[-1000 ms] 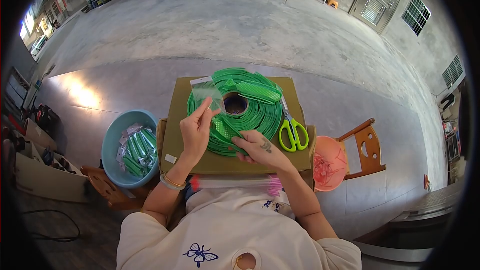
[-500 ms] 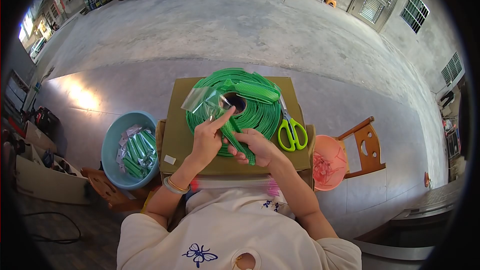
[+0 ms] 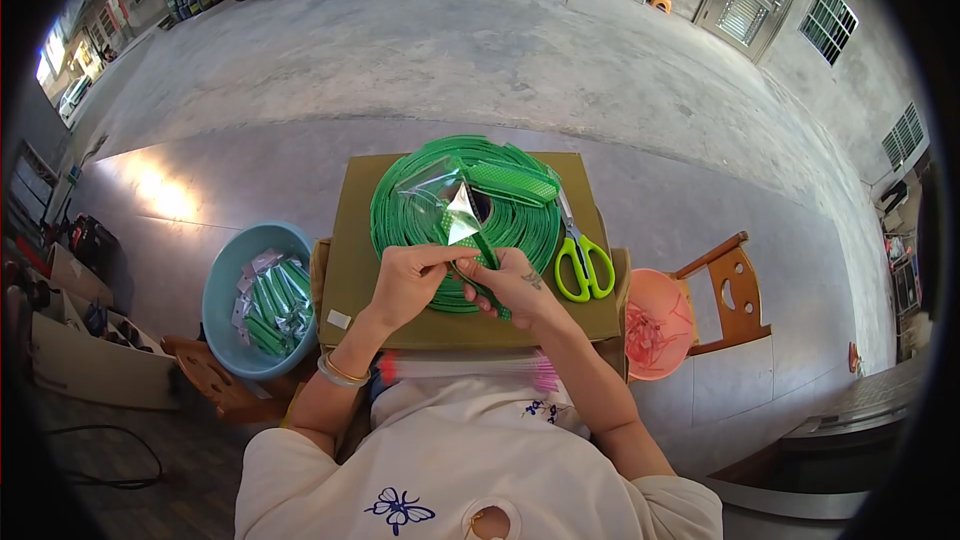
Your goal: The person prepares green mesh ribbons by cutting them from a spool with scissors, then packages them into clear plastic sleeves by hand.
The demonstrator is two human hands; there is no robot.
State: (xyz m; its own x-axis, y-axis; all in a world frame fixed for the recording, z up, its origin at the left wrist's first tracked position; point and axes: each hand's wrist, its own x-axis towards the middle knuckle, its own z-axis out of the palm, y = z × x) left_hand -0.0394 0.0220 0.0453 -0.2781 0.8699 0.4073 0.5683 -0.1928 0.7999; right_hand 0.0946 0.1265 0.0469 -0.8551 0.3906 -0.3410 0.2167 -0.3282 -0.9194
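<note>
The left hand (image 3: 412,278) pinches the mouth of the bag (image 3: 440,200). The right hand (image 3: 517,287) grips the lower end of the strip (image 3: 472,262). The strip's long axis runs from 5 o'clock to 11 o'clock, with its upper end in the bag. The bag lies at 12 o'clock from the left hand, which is the nearer one, over the coil (image 3: 525,230).

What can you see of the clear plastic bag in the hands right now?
The clear plastic bag is a small, thin, glossy, see-through pouch with a bright glare near its middle. It is held tilted over the green strap roll on the cardboard box. The left hand pinches its near edge; the right hand holds a green strip that enters its mouth. How far in cannot be told.
</note>
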